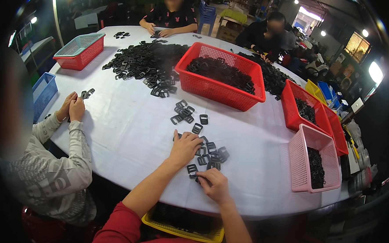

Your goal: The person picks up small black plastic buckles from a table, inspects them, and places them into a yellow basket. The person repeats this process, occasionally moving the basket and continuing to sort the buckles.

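Observation:
Black plastic strap buckles lie loosely scattered in front of me on the white-covered table. My left hand rests palm down at the left side of these buckles, its fingers apart; a dark piece shows partly beneath it. Nearer to me, my right hand pinches a small black plastic piece, mostly hidden by the fingertips. Just beyond that pinch lies a buckle. Further off is a small cluster of buckles.
A big heap of buckles spreads beside a red basket of black parts. Red and pink baskets stand at the right, a yellow one below the table edge. Co-workers sit left and across.

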`<move>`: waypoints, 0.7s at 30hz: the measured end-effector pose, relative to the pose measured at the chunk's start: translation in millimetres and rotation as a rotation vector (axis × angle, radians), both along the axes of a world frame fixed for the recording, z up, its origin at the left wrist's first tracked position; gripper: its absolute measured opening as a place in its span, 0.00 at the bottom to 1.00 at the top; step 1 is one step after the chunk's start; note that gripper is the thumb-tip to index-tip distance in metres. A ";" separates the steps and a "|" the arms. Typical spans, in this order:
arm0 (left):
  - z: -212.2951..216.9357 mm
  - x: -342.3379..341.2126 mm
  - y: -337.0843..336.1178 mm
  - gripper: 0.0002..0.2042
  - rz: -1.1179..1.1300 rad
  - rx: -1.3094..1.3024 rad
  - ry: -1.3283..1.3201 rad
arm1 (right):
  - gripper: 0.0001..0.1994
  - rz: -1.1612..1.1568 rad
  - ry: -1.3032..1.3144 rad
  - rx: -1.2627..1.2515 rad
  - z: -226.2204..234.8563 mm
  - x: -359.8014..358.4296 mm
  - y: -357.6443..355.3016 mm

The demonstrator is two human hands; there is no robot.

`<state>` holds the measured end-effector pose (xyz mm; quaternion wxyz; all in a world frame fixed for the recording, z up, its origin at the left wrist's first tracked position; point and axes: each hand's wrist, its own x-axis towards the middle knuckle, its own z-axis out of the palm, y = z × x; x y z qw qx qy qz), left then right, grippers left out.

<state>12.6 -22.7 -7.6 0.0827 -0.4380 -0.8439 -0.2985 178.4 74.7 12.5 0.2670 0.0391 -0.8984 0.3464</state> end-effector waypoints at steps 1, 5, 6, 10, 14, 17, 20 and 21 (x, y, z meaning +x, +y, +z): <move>-0.2 -0.3 0.1 0.10 0.011 0.023 0.004 | 0.10 0.011 -0.003 -0.007 1.1 0.5 -0.5; -3.7 -2.8 3.9 0.06 0.073 0.127 0.020 | 0.09 0.036 -0.005 -0.015 2.4 -0.5 -1.0; -4.1 -3.4 4.7 0.05 0.093 0.156 0.024 | 0.09 0.029 -0.008 -0.006 3.2 -0.5 -1.6; 5.3 -2.7 4.6 0.03 0.103 0.269 0.011 | 0.09 -0.028 0.007 0.071 4.9 -2.4 -2.1; 13.2 -3.1 3.3 0.03 0.059 0.419 -0.037 | 0.09 -0.049 -0.044 0.081 -5.4 -1.6 0.5; 20.7 -3.7 2.2 0.04 0.031 0.519 -0.059 | 0.09 -0.051 -0.042 0.080 -6.6 -2.2 0.6; 24.8 -6.6 1.4 0.04 0.000 0.589 -0.099 | 0.09 -0.061 -0.048 0.064 -2.0 -1.8 1.0; 25.9 -8.0 0.7 0.04 -0.011 0.605 -0.117 | 0.09 -0.068 -0.024 0.049 -0.4 -2.6 1.6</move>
